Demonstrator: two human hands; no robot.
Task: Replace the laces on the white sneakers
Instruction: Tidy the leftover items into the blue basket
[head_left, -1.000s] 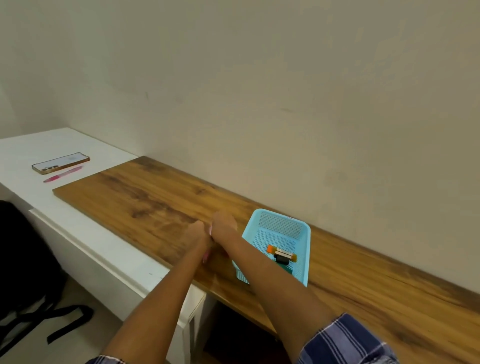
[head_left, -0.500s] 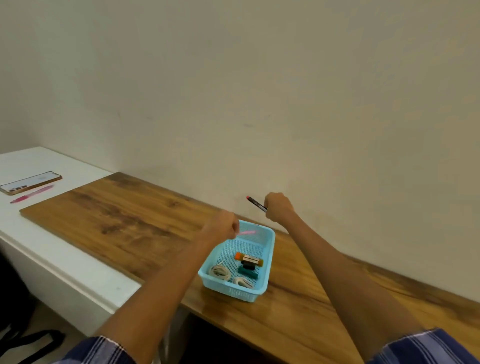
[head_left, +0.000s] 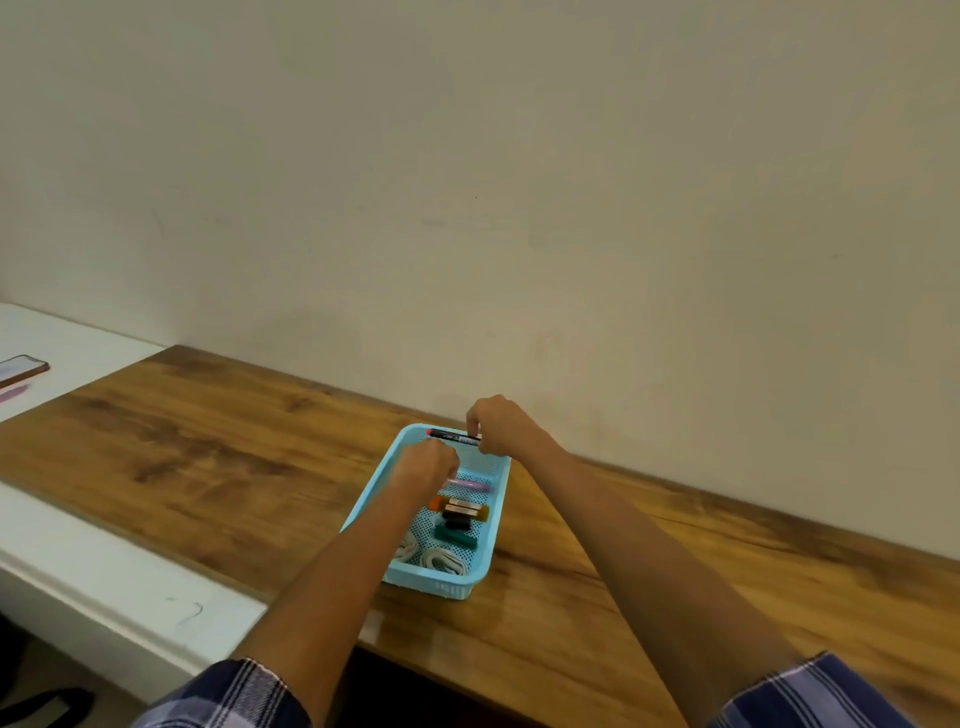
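A light blue basket (head_left: 491, 540) sits on a wooden table (head_left: 208, 457), with rolled white laces (head_left: 441, 561) at its near end. The right hand (head_left: 496, 423) pinches a black marker (head_left: 453, 436) over the far rim. The left hand (head_left: 423, 467) is fisted above a pink pen (head_left: 470, 486); whether its fingers hold it is unclear.

Bare forearms, both. Short sleeves in blue-and-white plaid: left sleeve (head_left: 234, 693) at the lower left corner, right sleeve (head_left: 815, 693) at lower right.

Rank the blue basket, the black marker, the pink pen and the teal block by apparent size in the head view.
1. Blue basket
2. Black marker, in the right hand
3. Pink pen and teal block: these look alike, and the left hand partly hides the pen, so unranked.
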